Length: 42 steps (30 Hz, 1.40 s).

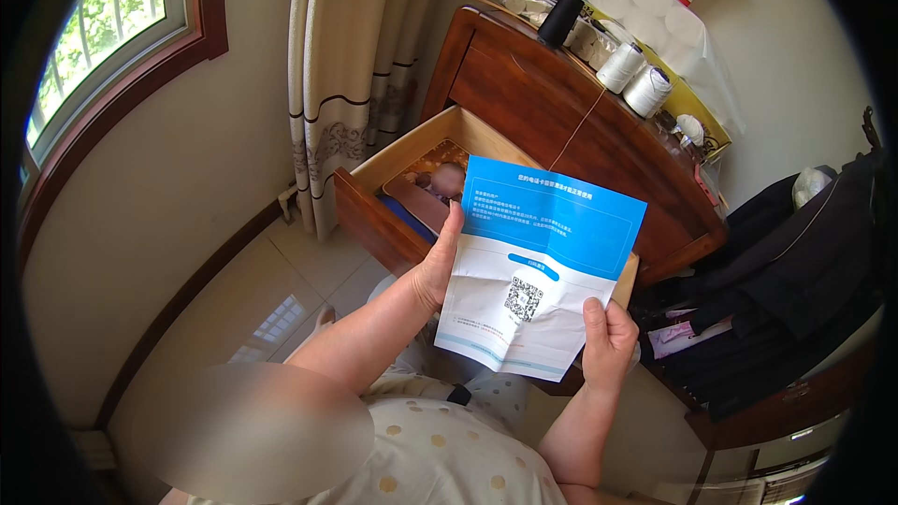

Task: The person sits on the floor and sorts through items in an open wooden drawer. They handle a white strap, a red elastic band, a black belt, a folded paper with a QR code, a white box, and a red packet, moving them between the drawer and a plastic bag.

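Held up before me is a creased paper leaflet (484, 287), blue at the top and white below, bearing writing and a printed square code. My left hand (440, 259) grips its left edge, thumb in front and the other fingers hidden behind. At the lower right edge, my right hand (609, 337) pinches it between thumb and curled fingers. Behind the leaflet a wooden drawer (382, 221) stands pulled out, partly covered by the paper. A picture (435, 179) and something blue (407, 217) lie inside it.
On the dark wooden chest (533, 105) stand a black thread cone (561, 19), white thread spools (621, 66) and packed paper rolls (652, 0). A string (577, 130) hangs down its front. Curtains (337, 84) hang at the left; dark clothes (786, 273) hang at the right.
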Each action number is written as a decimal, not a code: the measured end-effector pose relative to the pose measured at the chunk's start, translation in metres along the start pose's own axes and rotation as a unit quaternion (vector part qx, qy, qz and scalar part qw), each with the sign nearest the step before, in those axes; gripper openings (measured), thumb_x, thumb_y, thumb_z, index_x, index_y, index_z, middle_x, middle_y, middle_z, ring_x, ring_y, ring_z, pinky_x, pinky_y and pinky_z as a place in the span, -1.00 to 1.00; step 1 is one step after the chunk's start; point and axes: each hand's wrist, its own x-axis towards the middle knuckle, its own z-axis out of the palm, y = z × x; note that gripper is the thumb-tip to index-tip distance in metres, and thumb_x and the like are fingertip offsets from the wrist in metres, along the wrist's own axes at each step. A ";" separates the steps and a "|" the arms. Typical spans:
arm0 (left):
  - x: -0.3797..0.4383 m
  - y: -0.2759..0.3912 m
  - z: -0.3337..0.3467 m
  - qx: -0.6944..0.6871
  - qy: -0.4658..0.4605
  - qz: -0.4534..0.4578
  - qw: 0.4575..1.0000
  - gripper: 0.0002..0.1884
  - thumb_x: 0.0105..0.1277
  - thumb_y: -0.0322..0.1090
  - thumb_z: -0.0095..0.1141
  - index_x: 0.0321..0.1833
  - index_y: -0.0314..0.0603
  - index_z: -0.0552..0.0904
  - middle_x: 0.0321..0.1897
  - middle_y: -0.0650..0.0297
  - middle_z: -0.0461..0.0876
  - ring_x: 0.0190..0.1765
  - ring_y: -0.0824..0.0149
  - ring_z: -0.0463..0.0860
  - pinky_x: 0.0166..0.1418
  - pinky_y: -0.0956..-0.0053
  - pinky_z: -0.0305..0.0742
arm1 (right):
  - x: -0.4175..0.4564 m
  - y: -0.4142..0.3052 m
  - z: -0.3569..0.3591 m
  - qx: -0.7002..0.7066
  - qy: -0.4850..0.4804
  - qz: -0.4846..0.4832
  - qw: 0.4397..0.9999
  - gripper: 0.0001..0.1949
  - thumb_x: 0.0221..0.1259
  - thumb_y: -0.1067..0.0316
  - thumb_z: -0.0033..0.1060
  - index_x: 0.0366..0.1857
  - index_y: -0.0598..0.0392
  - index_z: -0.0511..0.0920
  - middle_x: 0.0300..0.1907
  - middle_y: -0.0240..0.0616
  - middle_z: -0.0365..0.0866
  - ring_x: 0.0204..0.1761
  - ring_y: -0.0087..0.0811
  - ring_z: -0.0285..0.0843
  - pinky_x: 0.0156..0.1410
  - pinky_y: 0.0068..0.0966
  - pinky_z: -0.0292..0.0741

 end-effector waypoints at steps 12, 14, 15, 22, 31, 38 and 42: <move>-0.003 0.001 0.003 0.009 0.020 0.006 1.000 0.17 -0.07 0.70 -0.12 0.48 -0.05 0.23 0.41 0.00 0.30 0.37 -0.06 0.37 0.37 -0.04 0.30 | -0.002 0.003 -0.003 0.003 -0.028 0.005 1.000 -0.76 0.41 0.31 0.12 -0.21 0.33 0.62 -0.40 -0.54 0.54 -0.35 -0.77 0.29 -0.26 -0.73 0.27; -0.003 0.000 0.002 0.010 0.024 0.004 1.000 0.17 -0.07 0.70 -0.11 0.48 -0.05 0.23 0.41 0.00 0.30 0.37 -0.06 0.37 0.36 -0.03 0.30 | -0.002 0.004 -0.004 -0.001 -0.028 0.004 1.000 -0.76 0.41 0.31 0.12 -0.21 0.34 0.62 -0.40 -0.54 0.54 -0.35 -0.77 0.29 -0.26 -0.73 0.27; -0.002 0.000 0.002 0.010 0.026 0.002 1.000 0.17 -0.08 0.70 -0.11 0.48 -0.04 0.23 0.41 0.01 0.30 0.37 -0.05 0.37 0.36 -0.03 0.30 | -0.002 0.005 -0.004 -0.001 -0.027 0.003 1.000 -0.76 0.41 0.31 0.12 -0.21 0.34 0.62 -0.40 -0.54 0.54 -0.35 -0.77 0.29 -0.26 -0.73 0.26; 0.000 -0.003 -0.004 0.002 0.011 0.004 1.000 0.14 -0.06 0.69 -0.10 0.47 -0.03 0.26 0.39 0.02 0.34 0.35 -0.03 0.40 0.34 -0.01 0.34 | -0.002 0.006 -0.004 0.001 -0.028 0.008 1.000 -0.75 0.41 0.29 0.12 -0.21 0.34 0.61 -0.39 -0.54 0.54 -0.35 -0.77 0.29 -0.26 -0.73 0.27; 0.000 -0.003 -0.004 0.003 0.005 0.006 1.000 0.14 -0.05 0.69 -0.13 0.47 -0.03 0.26 0.38 0.01 0.34 0.34 -0.03 0.41 0.34 0.00 0.35 | -0.001 0.003 0.001 0.007 -0.008 0.009 1.000 -0.79 0.36 0.37 0.17 -0.37 0.33 0.57 -0.50 -0.52 0.44 -0.41 -0.74 0.24 -0.33 -0.68 0.26; -0.001 -0.002 -0.002 0.007 0.006 0.006 1.000 0.14 -0.04 0.69 -0.14 0.47 -0.04 0.25 0.39 0.00 0.33 0.35 -0.04 0.41 0.35 -0.01 0.34 | -0.001 0.005 0.000 0.001 -0.009 0.012 1.000 -0.79 0.35 0.37 0.18 -0.39 0.32 0.57 -0.51 -0.53 0.42 -0.42 -0.74 0.23 -0.35 -0.68 0.25; 0.000 -0.001 -0.001 0.008 0.010 0.008 1.000 0.14 -0.04 0.69 -0.14 0.48 -0.05 0.24 0.39 0.00 0.33 0.36 -0.04 0.39 0.36 -0.02 0.31 | -0.001 0.006 0.001 0.002 -0.006 0.009 1.000 -0.79 0.35 0.36 0.18 -0.39 0.32 0.57 -0.53 -0.54 0.42 -0.43 -0.75 0.22 -0.36 -0.68 0.24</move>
